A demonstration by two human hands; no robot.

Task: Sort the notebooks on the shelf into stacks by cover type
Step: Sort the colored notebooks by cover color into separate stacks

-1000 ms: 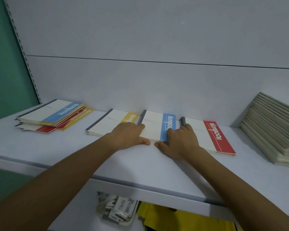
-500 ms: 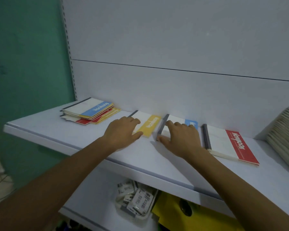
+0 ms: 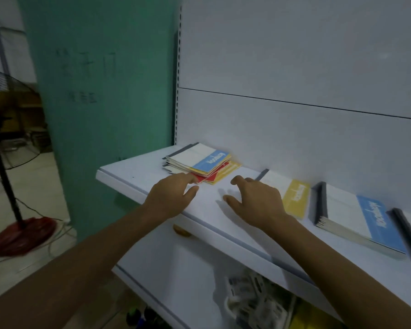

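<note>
A messy pile of notebooks (image 3: pixel 201 162) lies at the left end of the white shelf (image 3: pixel 138 179), a blue-banded one on top, red and yellow ones beneath. My left hand (image 3: pixel 171 195) hovers just in front of that pile, fingers relaxed, fingertips near the red corner, holding nothing. My right hand (image 3: pixel 254 203) hangs over the bare shelf to the right of the pile, fingers loosely spread and empty. Right of it lie a yellow-banded notebook stack (image 3: pixel 294 195), then a blue-banded stack (image 3: pixel 356 219), and the dark spine of another notebook (image 3: pixel 408 231) at the frame edge.
A green pillar (image 3: pixel 100 91) stands left of the shelf's end. A fan on a red base (image 3: pixel 17 233) is on the floor at far left. Below the shelf sit packaged goods (image 3: pixel 252 302) and something yellow (image 3: pixel 316 317).
Both hands have left the yellow and blue stacks and moved left toward the mixed pile. The view has swung left, so the red stack and the beige pile are out of frame.
</note>
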